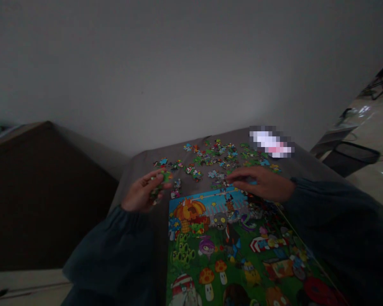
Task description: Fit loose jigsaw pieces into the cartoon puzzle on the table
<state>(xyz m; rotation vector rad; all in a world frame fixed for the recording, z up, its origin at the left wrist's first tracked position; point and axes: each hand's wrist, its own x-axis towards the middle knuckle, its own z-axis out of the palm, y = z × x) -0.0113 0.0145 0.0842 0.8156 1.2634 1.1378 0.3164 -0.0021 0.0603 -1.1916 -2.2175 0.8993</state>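
A colourful cartoon jigsaw picture (230, 250) lies on a grey table (137, 170) in front of me. Beyond its far edge lie several loose puzzle pieces (217, 157), scattered across the table. My left hand (143, 191) sits left of the picture with its fingers curled round a few green puzzle pieces (164, 176). My right hand (261, 182) rests palm down at the picture's top right edge, fingers pointing left and close together over the loose pieces; whether it holds one is hidden. Both arms wear dark teal sleeves.
A blurred white and pink object (271, 142) lies at the table's far right. A dark sofa or cushion (41, 191) stands to the left. A black mesh bin (351, 157) stands on the pale floor at right. A plain wall is behind the table.
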